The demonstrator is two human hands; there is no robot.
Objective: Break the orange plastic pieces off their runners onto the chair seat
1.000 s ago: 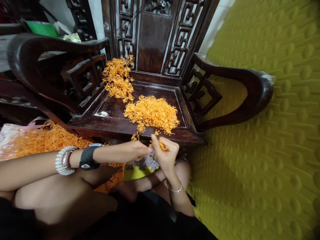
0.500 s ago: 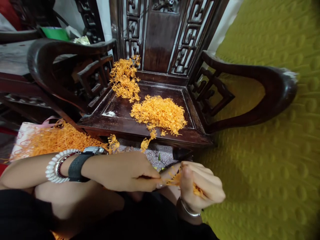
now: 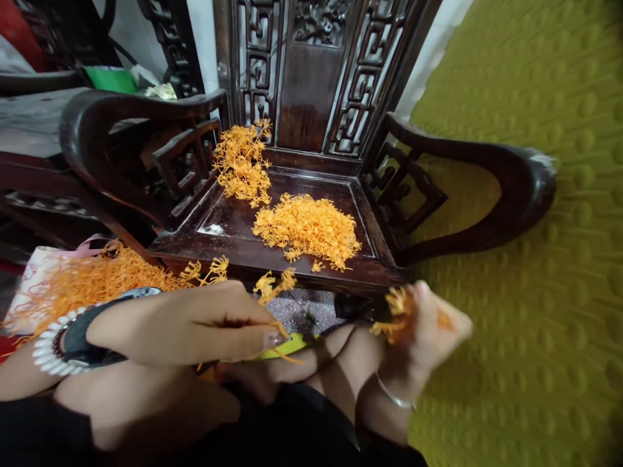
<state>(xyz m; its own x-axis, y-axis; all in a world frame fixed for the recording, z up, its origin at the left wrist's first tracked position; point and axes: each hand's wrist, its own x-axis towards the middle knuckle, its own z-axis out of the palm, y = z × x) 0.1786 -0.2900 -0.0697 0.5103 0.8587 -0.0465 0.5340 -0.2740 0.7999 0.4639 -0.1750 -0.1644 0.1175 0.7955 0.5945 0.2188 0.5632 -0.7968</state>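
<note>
My left hand (image 3: 195,331), wearing a watch and a white coil bracelet, pinches thin orange strands between thumb and fingers. Orange sprigs with curly, flower-like tips (image 3: 275,284) stick out beyond its knuckles. Closed and somewhat blurred, my right hand (image 3: 431,340) holds a small bunch of orange sprigs (image 3: 396,311). The hands are apart over my lap. On the seat of a dark carved wooden chair (image 3: 233,250) lies a heap of loose orange curly pieces (image 3: 309,227), with a taller clump of orange sprigs (image 3: 242,162) by the left armrest.
At the left, a pink-and-white bag (image 3: 34,279) stands with a large tangle of orange strands (image 3: 117,275). A green container (image 3: 111,79) is on the surface farther back. Yellow-green textured material (image 3: 535,311) covers the right side. The chair's armrest (image 3: 516,194) curves toward me.
My hands have moved apart: the left went left with its strands and sprigs, the right went right and slightly up with its bunch. The view has shifted slightly.
</note>
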